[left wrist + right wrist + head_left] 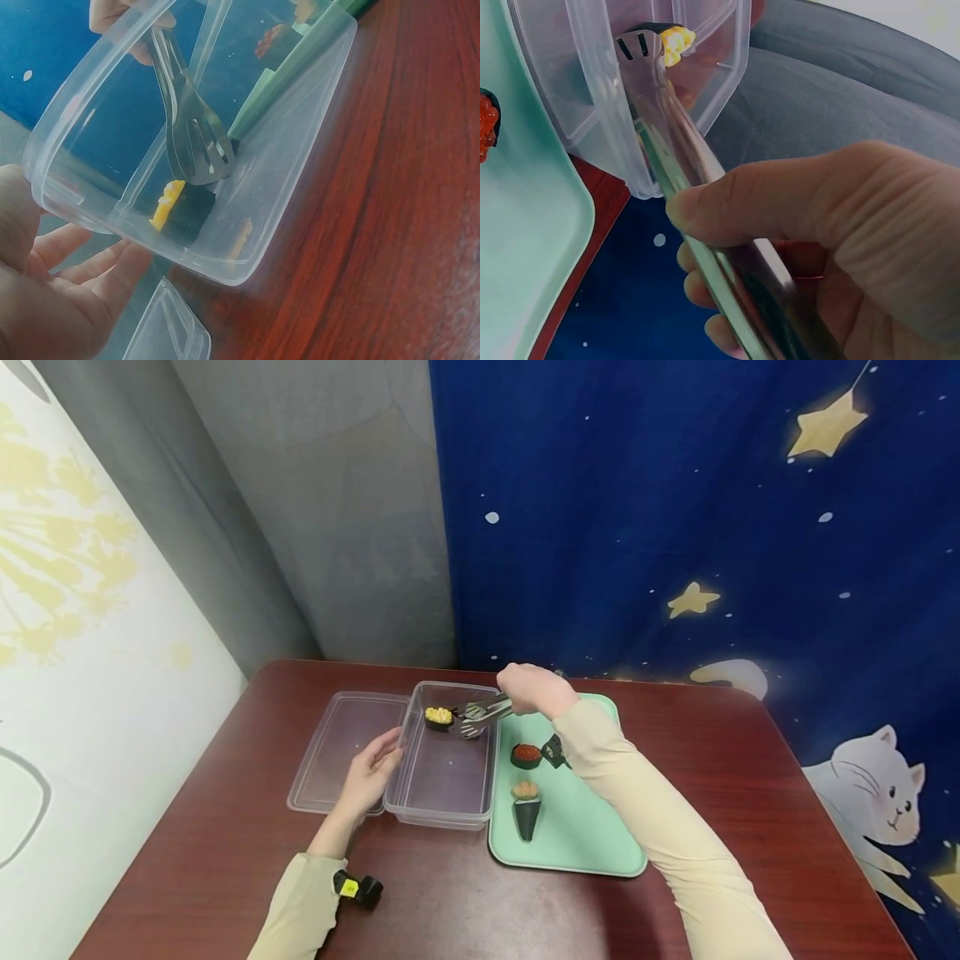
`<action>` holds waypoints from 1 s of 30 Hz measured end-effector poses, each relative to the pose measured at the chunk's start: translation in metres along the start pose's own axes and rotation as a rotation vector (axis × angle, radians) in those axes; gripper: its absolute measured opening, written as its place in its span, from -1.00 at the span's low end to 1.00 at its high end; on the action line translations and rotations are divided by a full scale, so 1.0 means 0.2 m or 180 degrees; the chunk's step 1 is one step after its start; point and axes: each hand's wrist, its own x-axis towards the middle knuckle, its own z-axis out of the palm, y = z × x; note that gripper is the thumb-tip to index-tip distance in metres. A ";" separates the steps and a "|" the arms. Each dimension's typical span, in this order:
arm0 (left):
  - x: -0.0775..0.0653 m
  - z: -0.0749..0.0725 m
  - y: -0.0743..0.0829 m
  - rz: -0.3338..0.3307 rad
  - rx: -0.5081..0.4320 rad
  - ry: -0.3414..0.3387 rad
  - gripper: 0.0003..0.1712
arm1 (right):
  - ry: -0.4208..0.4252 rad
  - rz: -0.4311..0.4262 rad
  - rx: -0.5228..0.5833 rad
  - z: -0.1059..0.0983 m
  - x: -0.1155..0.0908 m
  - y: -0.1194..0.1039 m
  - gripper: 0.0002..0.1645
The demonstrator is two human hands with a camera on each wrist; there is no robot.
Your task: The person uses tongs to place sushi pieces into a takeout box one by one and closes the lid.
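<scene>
My left hand (372,774) rests with relaxed fingers against the left outer wall of a clear plastic container (446,781). Its fingers (127,270) touch the plastic near the rim in the left wrist view. Above the container's far right side, my right hand (536,689) grips metal serving tongs (487,714), thumb along one arm in the right wrist view. The slotted tong heads (199,154) reach down inside the container, apart from each other in the head view. Close by their tips sits a corn-topped sushi piece (438,717) wrapped in black, at the far left of the container floor.
A pale green tray (581,835) adjoins the container's right side. On it lie a red-roe sushi piece (527,756) and a black cone-shaped roll (528,818) with a tan top. The clear lid (337,756) lies flat at left on the brown table (450,893).
</scene>
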 end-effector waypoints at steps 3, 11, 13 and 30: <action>0.00 0.00 0.00 0.0014 -0.0009 0.0002 -0.50 | -0.0018 0.0051 0.0013 -0.01 0.00 -0.01 -0.75; -0.01 0.00 0.01 0.0001 -0.0110 0.0002 -0.51 | 0.0112 -0.0104 0.0247 0.02 -0.04 0.06 -0.80; 0.00 0.00 0.01 0.0009 -0.0110 0.0002 -0.51 | 0.0194 -0.0155 0.0385 0.04 -0.06 0.09 -0.79; 0.00 0.00 0.00 -0.0045 -0.0103 0.0021 -0.51 | 0.1138 -0.0338 0.1027 0.27 -0.33 0.30 -0.34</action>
